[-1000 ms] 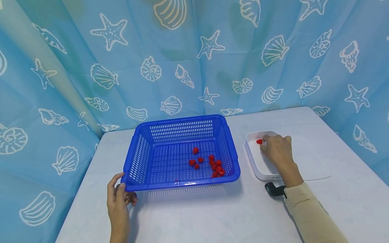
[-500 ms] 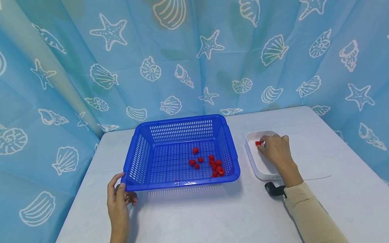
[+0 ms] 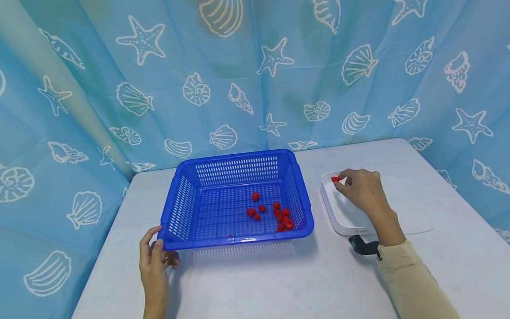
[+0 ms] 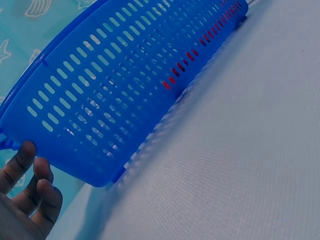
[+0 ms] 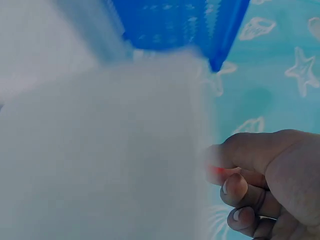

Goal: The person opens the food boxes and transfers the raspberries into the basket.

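In the head view, a blue plastic basket (image 3: 235, 243) with slotted walls holds several raspberries (image 3: 288, 224), mostly near its right front corner. My left hand (image 3: 154, 268) grips the rim at the basket's left front corner; in the left wrist view its fingers (image 4: 45, 200) curl beside the blue wall. At the right, my right hand (image 3: 364, 190) pinches a single red raspberry (image 3: 335, 179) between thumb and fingertip, above the far left part of a shallow white tray (image 3: 338, 217). That tray's inside is partly hidden by the hand, and the berry is blurred in the right wrist view.
A white table (image 3: 255, 288) carries everything. Behind it hangs a blue curtain (image 3: 247, 119) with shell and starfish prints. On the right wrist sits a black camera mount (image 3: 362, 245). A thin pale line (image 3: 416, 231) runs along the table right of the tray.
My right hand, pinching the raspberry, has risen slightly and moved a little toward the tray's far left rim. My left hand and the basket stay in place.
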Demonstrator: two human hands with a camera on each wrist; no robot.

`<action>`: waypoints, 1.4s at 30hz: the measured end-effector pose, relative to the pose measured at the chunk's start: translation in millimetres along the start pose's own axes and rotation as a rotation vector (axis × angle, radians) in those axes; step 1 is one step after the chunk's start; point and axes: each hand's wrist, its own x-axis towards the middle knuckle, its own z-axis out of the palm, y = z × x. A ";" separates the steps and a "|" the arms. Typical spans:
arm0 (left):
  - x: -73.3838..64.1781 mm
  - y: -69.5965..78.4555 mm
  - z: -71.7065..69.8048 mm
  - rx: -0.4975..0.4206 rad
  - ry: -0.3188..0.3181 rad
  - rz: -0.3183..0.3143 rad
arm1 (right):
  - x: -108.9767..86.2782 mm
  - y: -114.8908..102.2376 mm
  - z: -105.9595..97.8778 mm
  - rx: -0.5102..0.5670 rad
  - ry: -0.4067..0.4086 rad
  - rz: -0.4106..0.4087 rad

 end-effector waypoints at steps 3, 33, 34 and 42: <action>-0.1 0.1 -0.1 0.005 -0.001 -0.004 | -2.3 -11.3 -5.4 0.030 -0.017 0.008; 1.4 -5.3 2.0 0.017 0.009 -0.006 | -38.8 -97.6 -18.1 0.136 -0.030 -0.293; 1.1 -4.7 1.9 0.018 0.007 -0.005 | -39.8 -99.4 -17.5 0.132 -0.039 -0.294; -1.9 3.5 2.2 -0.007 -0.021 0.003 | -47.4 -107.7 -11.9 0.130 -0.071 -0.359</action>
